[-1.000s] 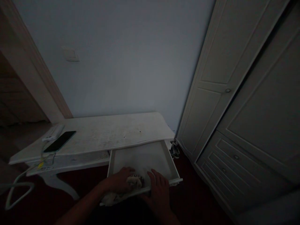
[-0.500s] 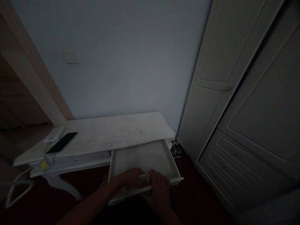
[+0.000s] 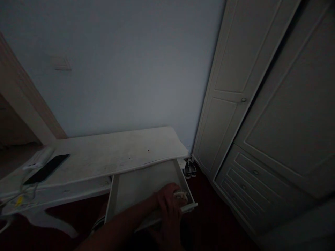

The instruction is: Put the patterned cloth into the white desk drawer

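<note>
The room is dim. A white desk [image 3: 104, 155] has its right drawer [image 3: 136, 183] pulled out. My left hand [image 3: 166, 197] reaches into the drawer's front right corner and is closed on a pale crumpled cloth [image 3: 181, 197], pressing it against the drawer bottom. Just below it, my right hand [image 3: 170, 221] lies over the drawer's front panel [image 3: 190, 207], its fingers curled over the top edge. Nothing else shows inside the drawer.
A black phone [image 3: 45, 169] and a white flat device [image 3: 39, 158] with cables [image 3: 15, 198] lie at the desk's left end. A pair of shoes [image 3: 188, 168] sits on the dark floor beside a tall white wardrobe [image 3: 261, 122]. A wooden door frame [image 3: 23, 101] stands left.
My left hand has slid the cloth from the drawer's front middle to its front right corner. The view has shifted to the right. My right hand stays at the drawer front.
</note>
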Demonstrator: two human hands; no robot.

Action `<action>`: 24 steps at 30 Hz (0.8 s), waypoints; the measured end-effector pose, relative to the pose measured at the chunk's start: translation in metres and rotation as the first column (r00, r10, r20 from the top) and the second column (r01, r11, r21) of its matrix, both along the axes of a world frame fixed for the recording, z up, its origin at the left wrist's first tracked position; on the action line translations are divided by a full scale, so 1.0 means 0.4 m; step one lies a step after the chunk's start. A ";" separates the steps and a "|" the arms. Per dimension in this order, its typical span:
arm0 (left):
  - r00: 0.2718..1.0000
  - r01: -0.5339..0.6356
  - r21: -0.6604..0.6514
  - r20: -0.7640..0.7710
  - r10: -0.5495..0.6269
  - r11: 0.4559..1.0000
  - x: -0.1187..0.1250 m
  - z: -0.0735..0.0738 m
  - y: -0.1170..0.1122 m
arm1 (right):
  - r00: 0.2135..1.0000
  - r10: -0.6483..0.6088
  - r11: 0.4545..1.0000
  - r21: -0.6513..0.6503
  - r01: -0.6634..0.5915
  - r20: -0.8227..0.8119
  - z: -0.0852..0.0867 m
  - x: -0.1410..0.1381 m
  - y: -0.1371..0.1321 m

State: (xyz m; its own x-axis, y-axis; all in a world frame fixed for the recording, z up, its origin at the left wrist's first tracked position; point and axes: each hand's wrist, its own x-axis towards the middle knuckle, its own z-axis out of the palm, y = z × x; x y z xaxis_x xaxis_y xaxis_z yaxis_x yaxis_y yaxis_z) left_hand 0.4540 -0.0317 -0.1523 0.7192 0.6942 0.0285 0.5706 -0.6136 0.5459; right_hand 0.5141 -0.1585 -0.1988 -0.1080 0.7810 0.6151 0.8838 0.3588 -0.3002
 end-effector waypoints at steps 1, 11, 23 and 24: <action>1.000 -0.006 0.031 -0.020 0.007 0.999 0.014 -0.003 0.003 | 1.000 0.002 1.000 0.016 -0.002 0.004 -0.006 -0.001 0.000; 0.955 0.282 0.387 -0.196 -0.221 0.878 0.000 0.015 0.089 | 0.997 -0.028 0.996 0.085 0.035 -0.077 -0.046 -0.023 -0.024; 0.986 0.139 0.593 -0.160 -0.054 0.793 -0.093 0.020 0.233 | 0.959 -0.120 0.766 0.590 0.254 -0.256 -0.074 -0.078 0.068; 0.982 0.164 0.593 -0.170 -0.076 0.788 -0.101 0.020 0.229 | 0.965 -0.111 0.788 0.570 0.231 -0.237 -0.078 -0.075 0.065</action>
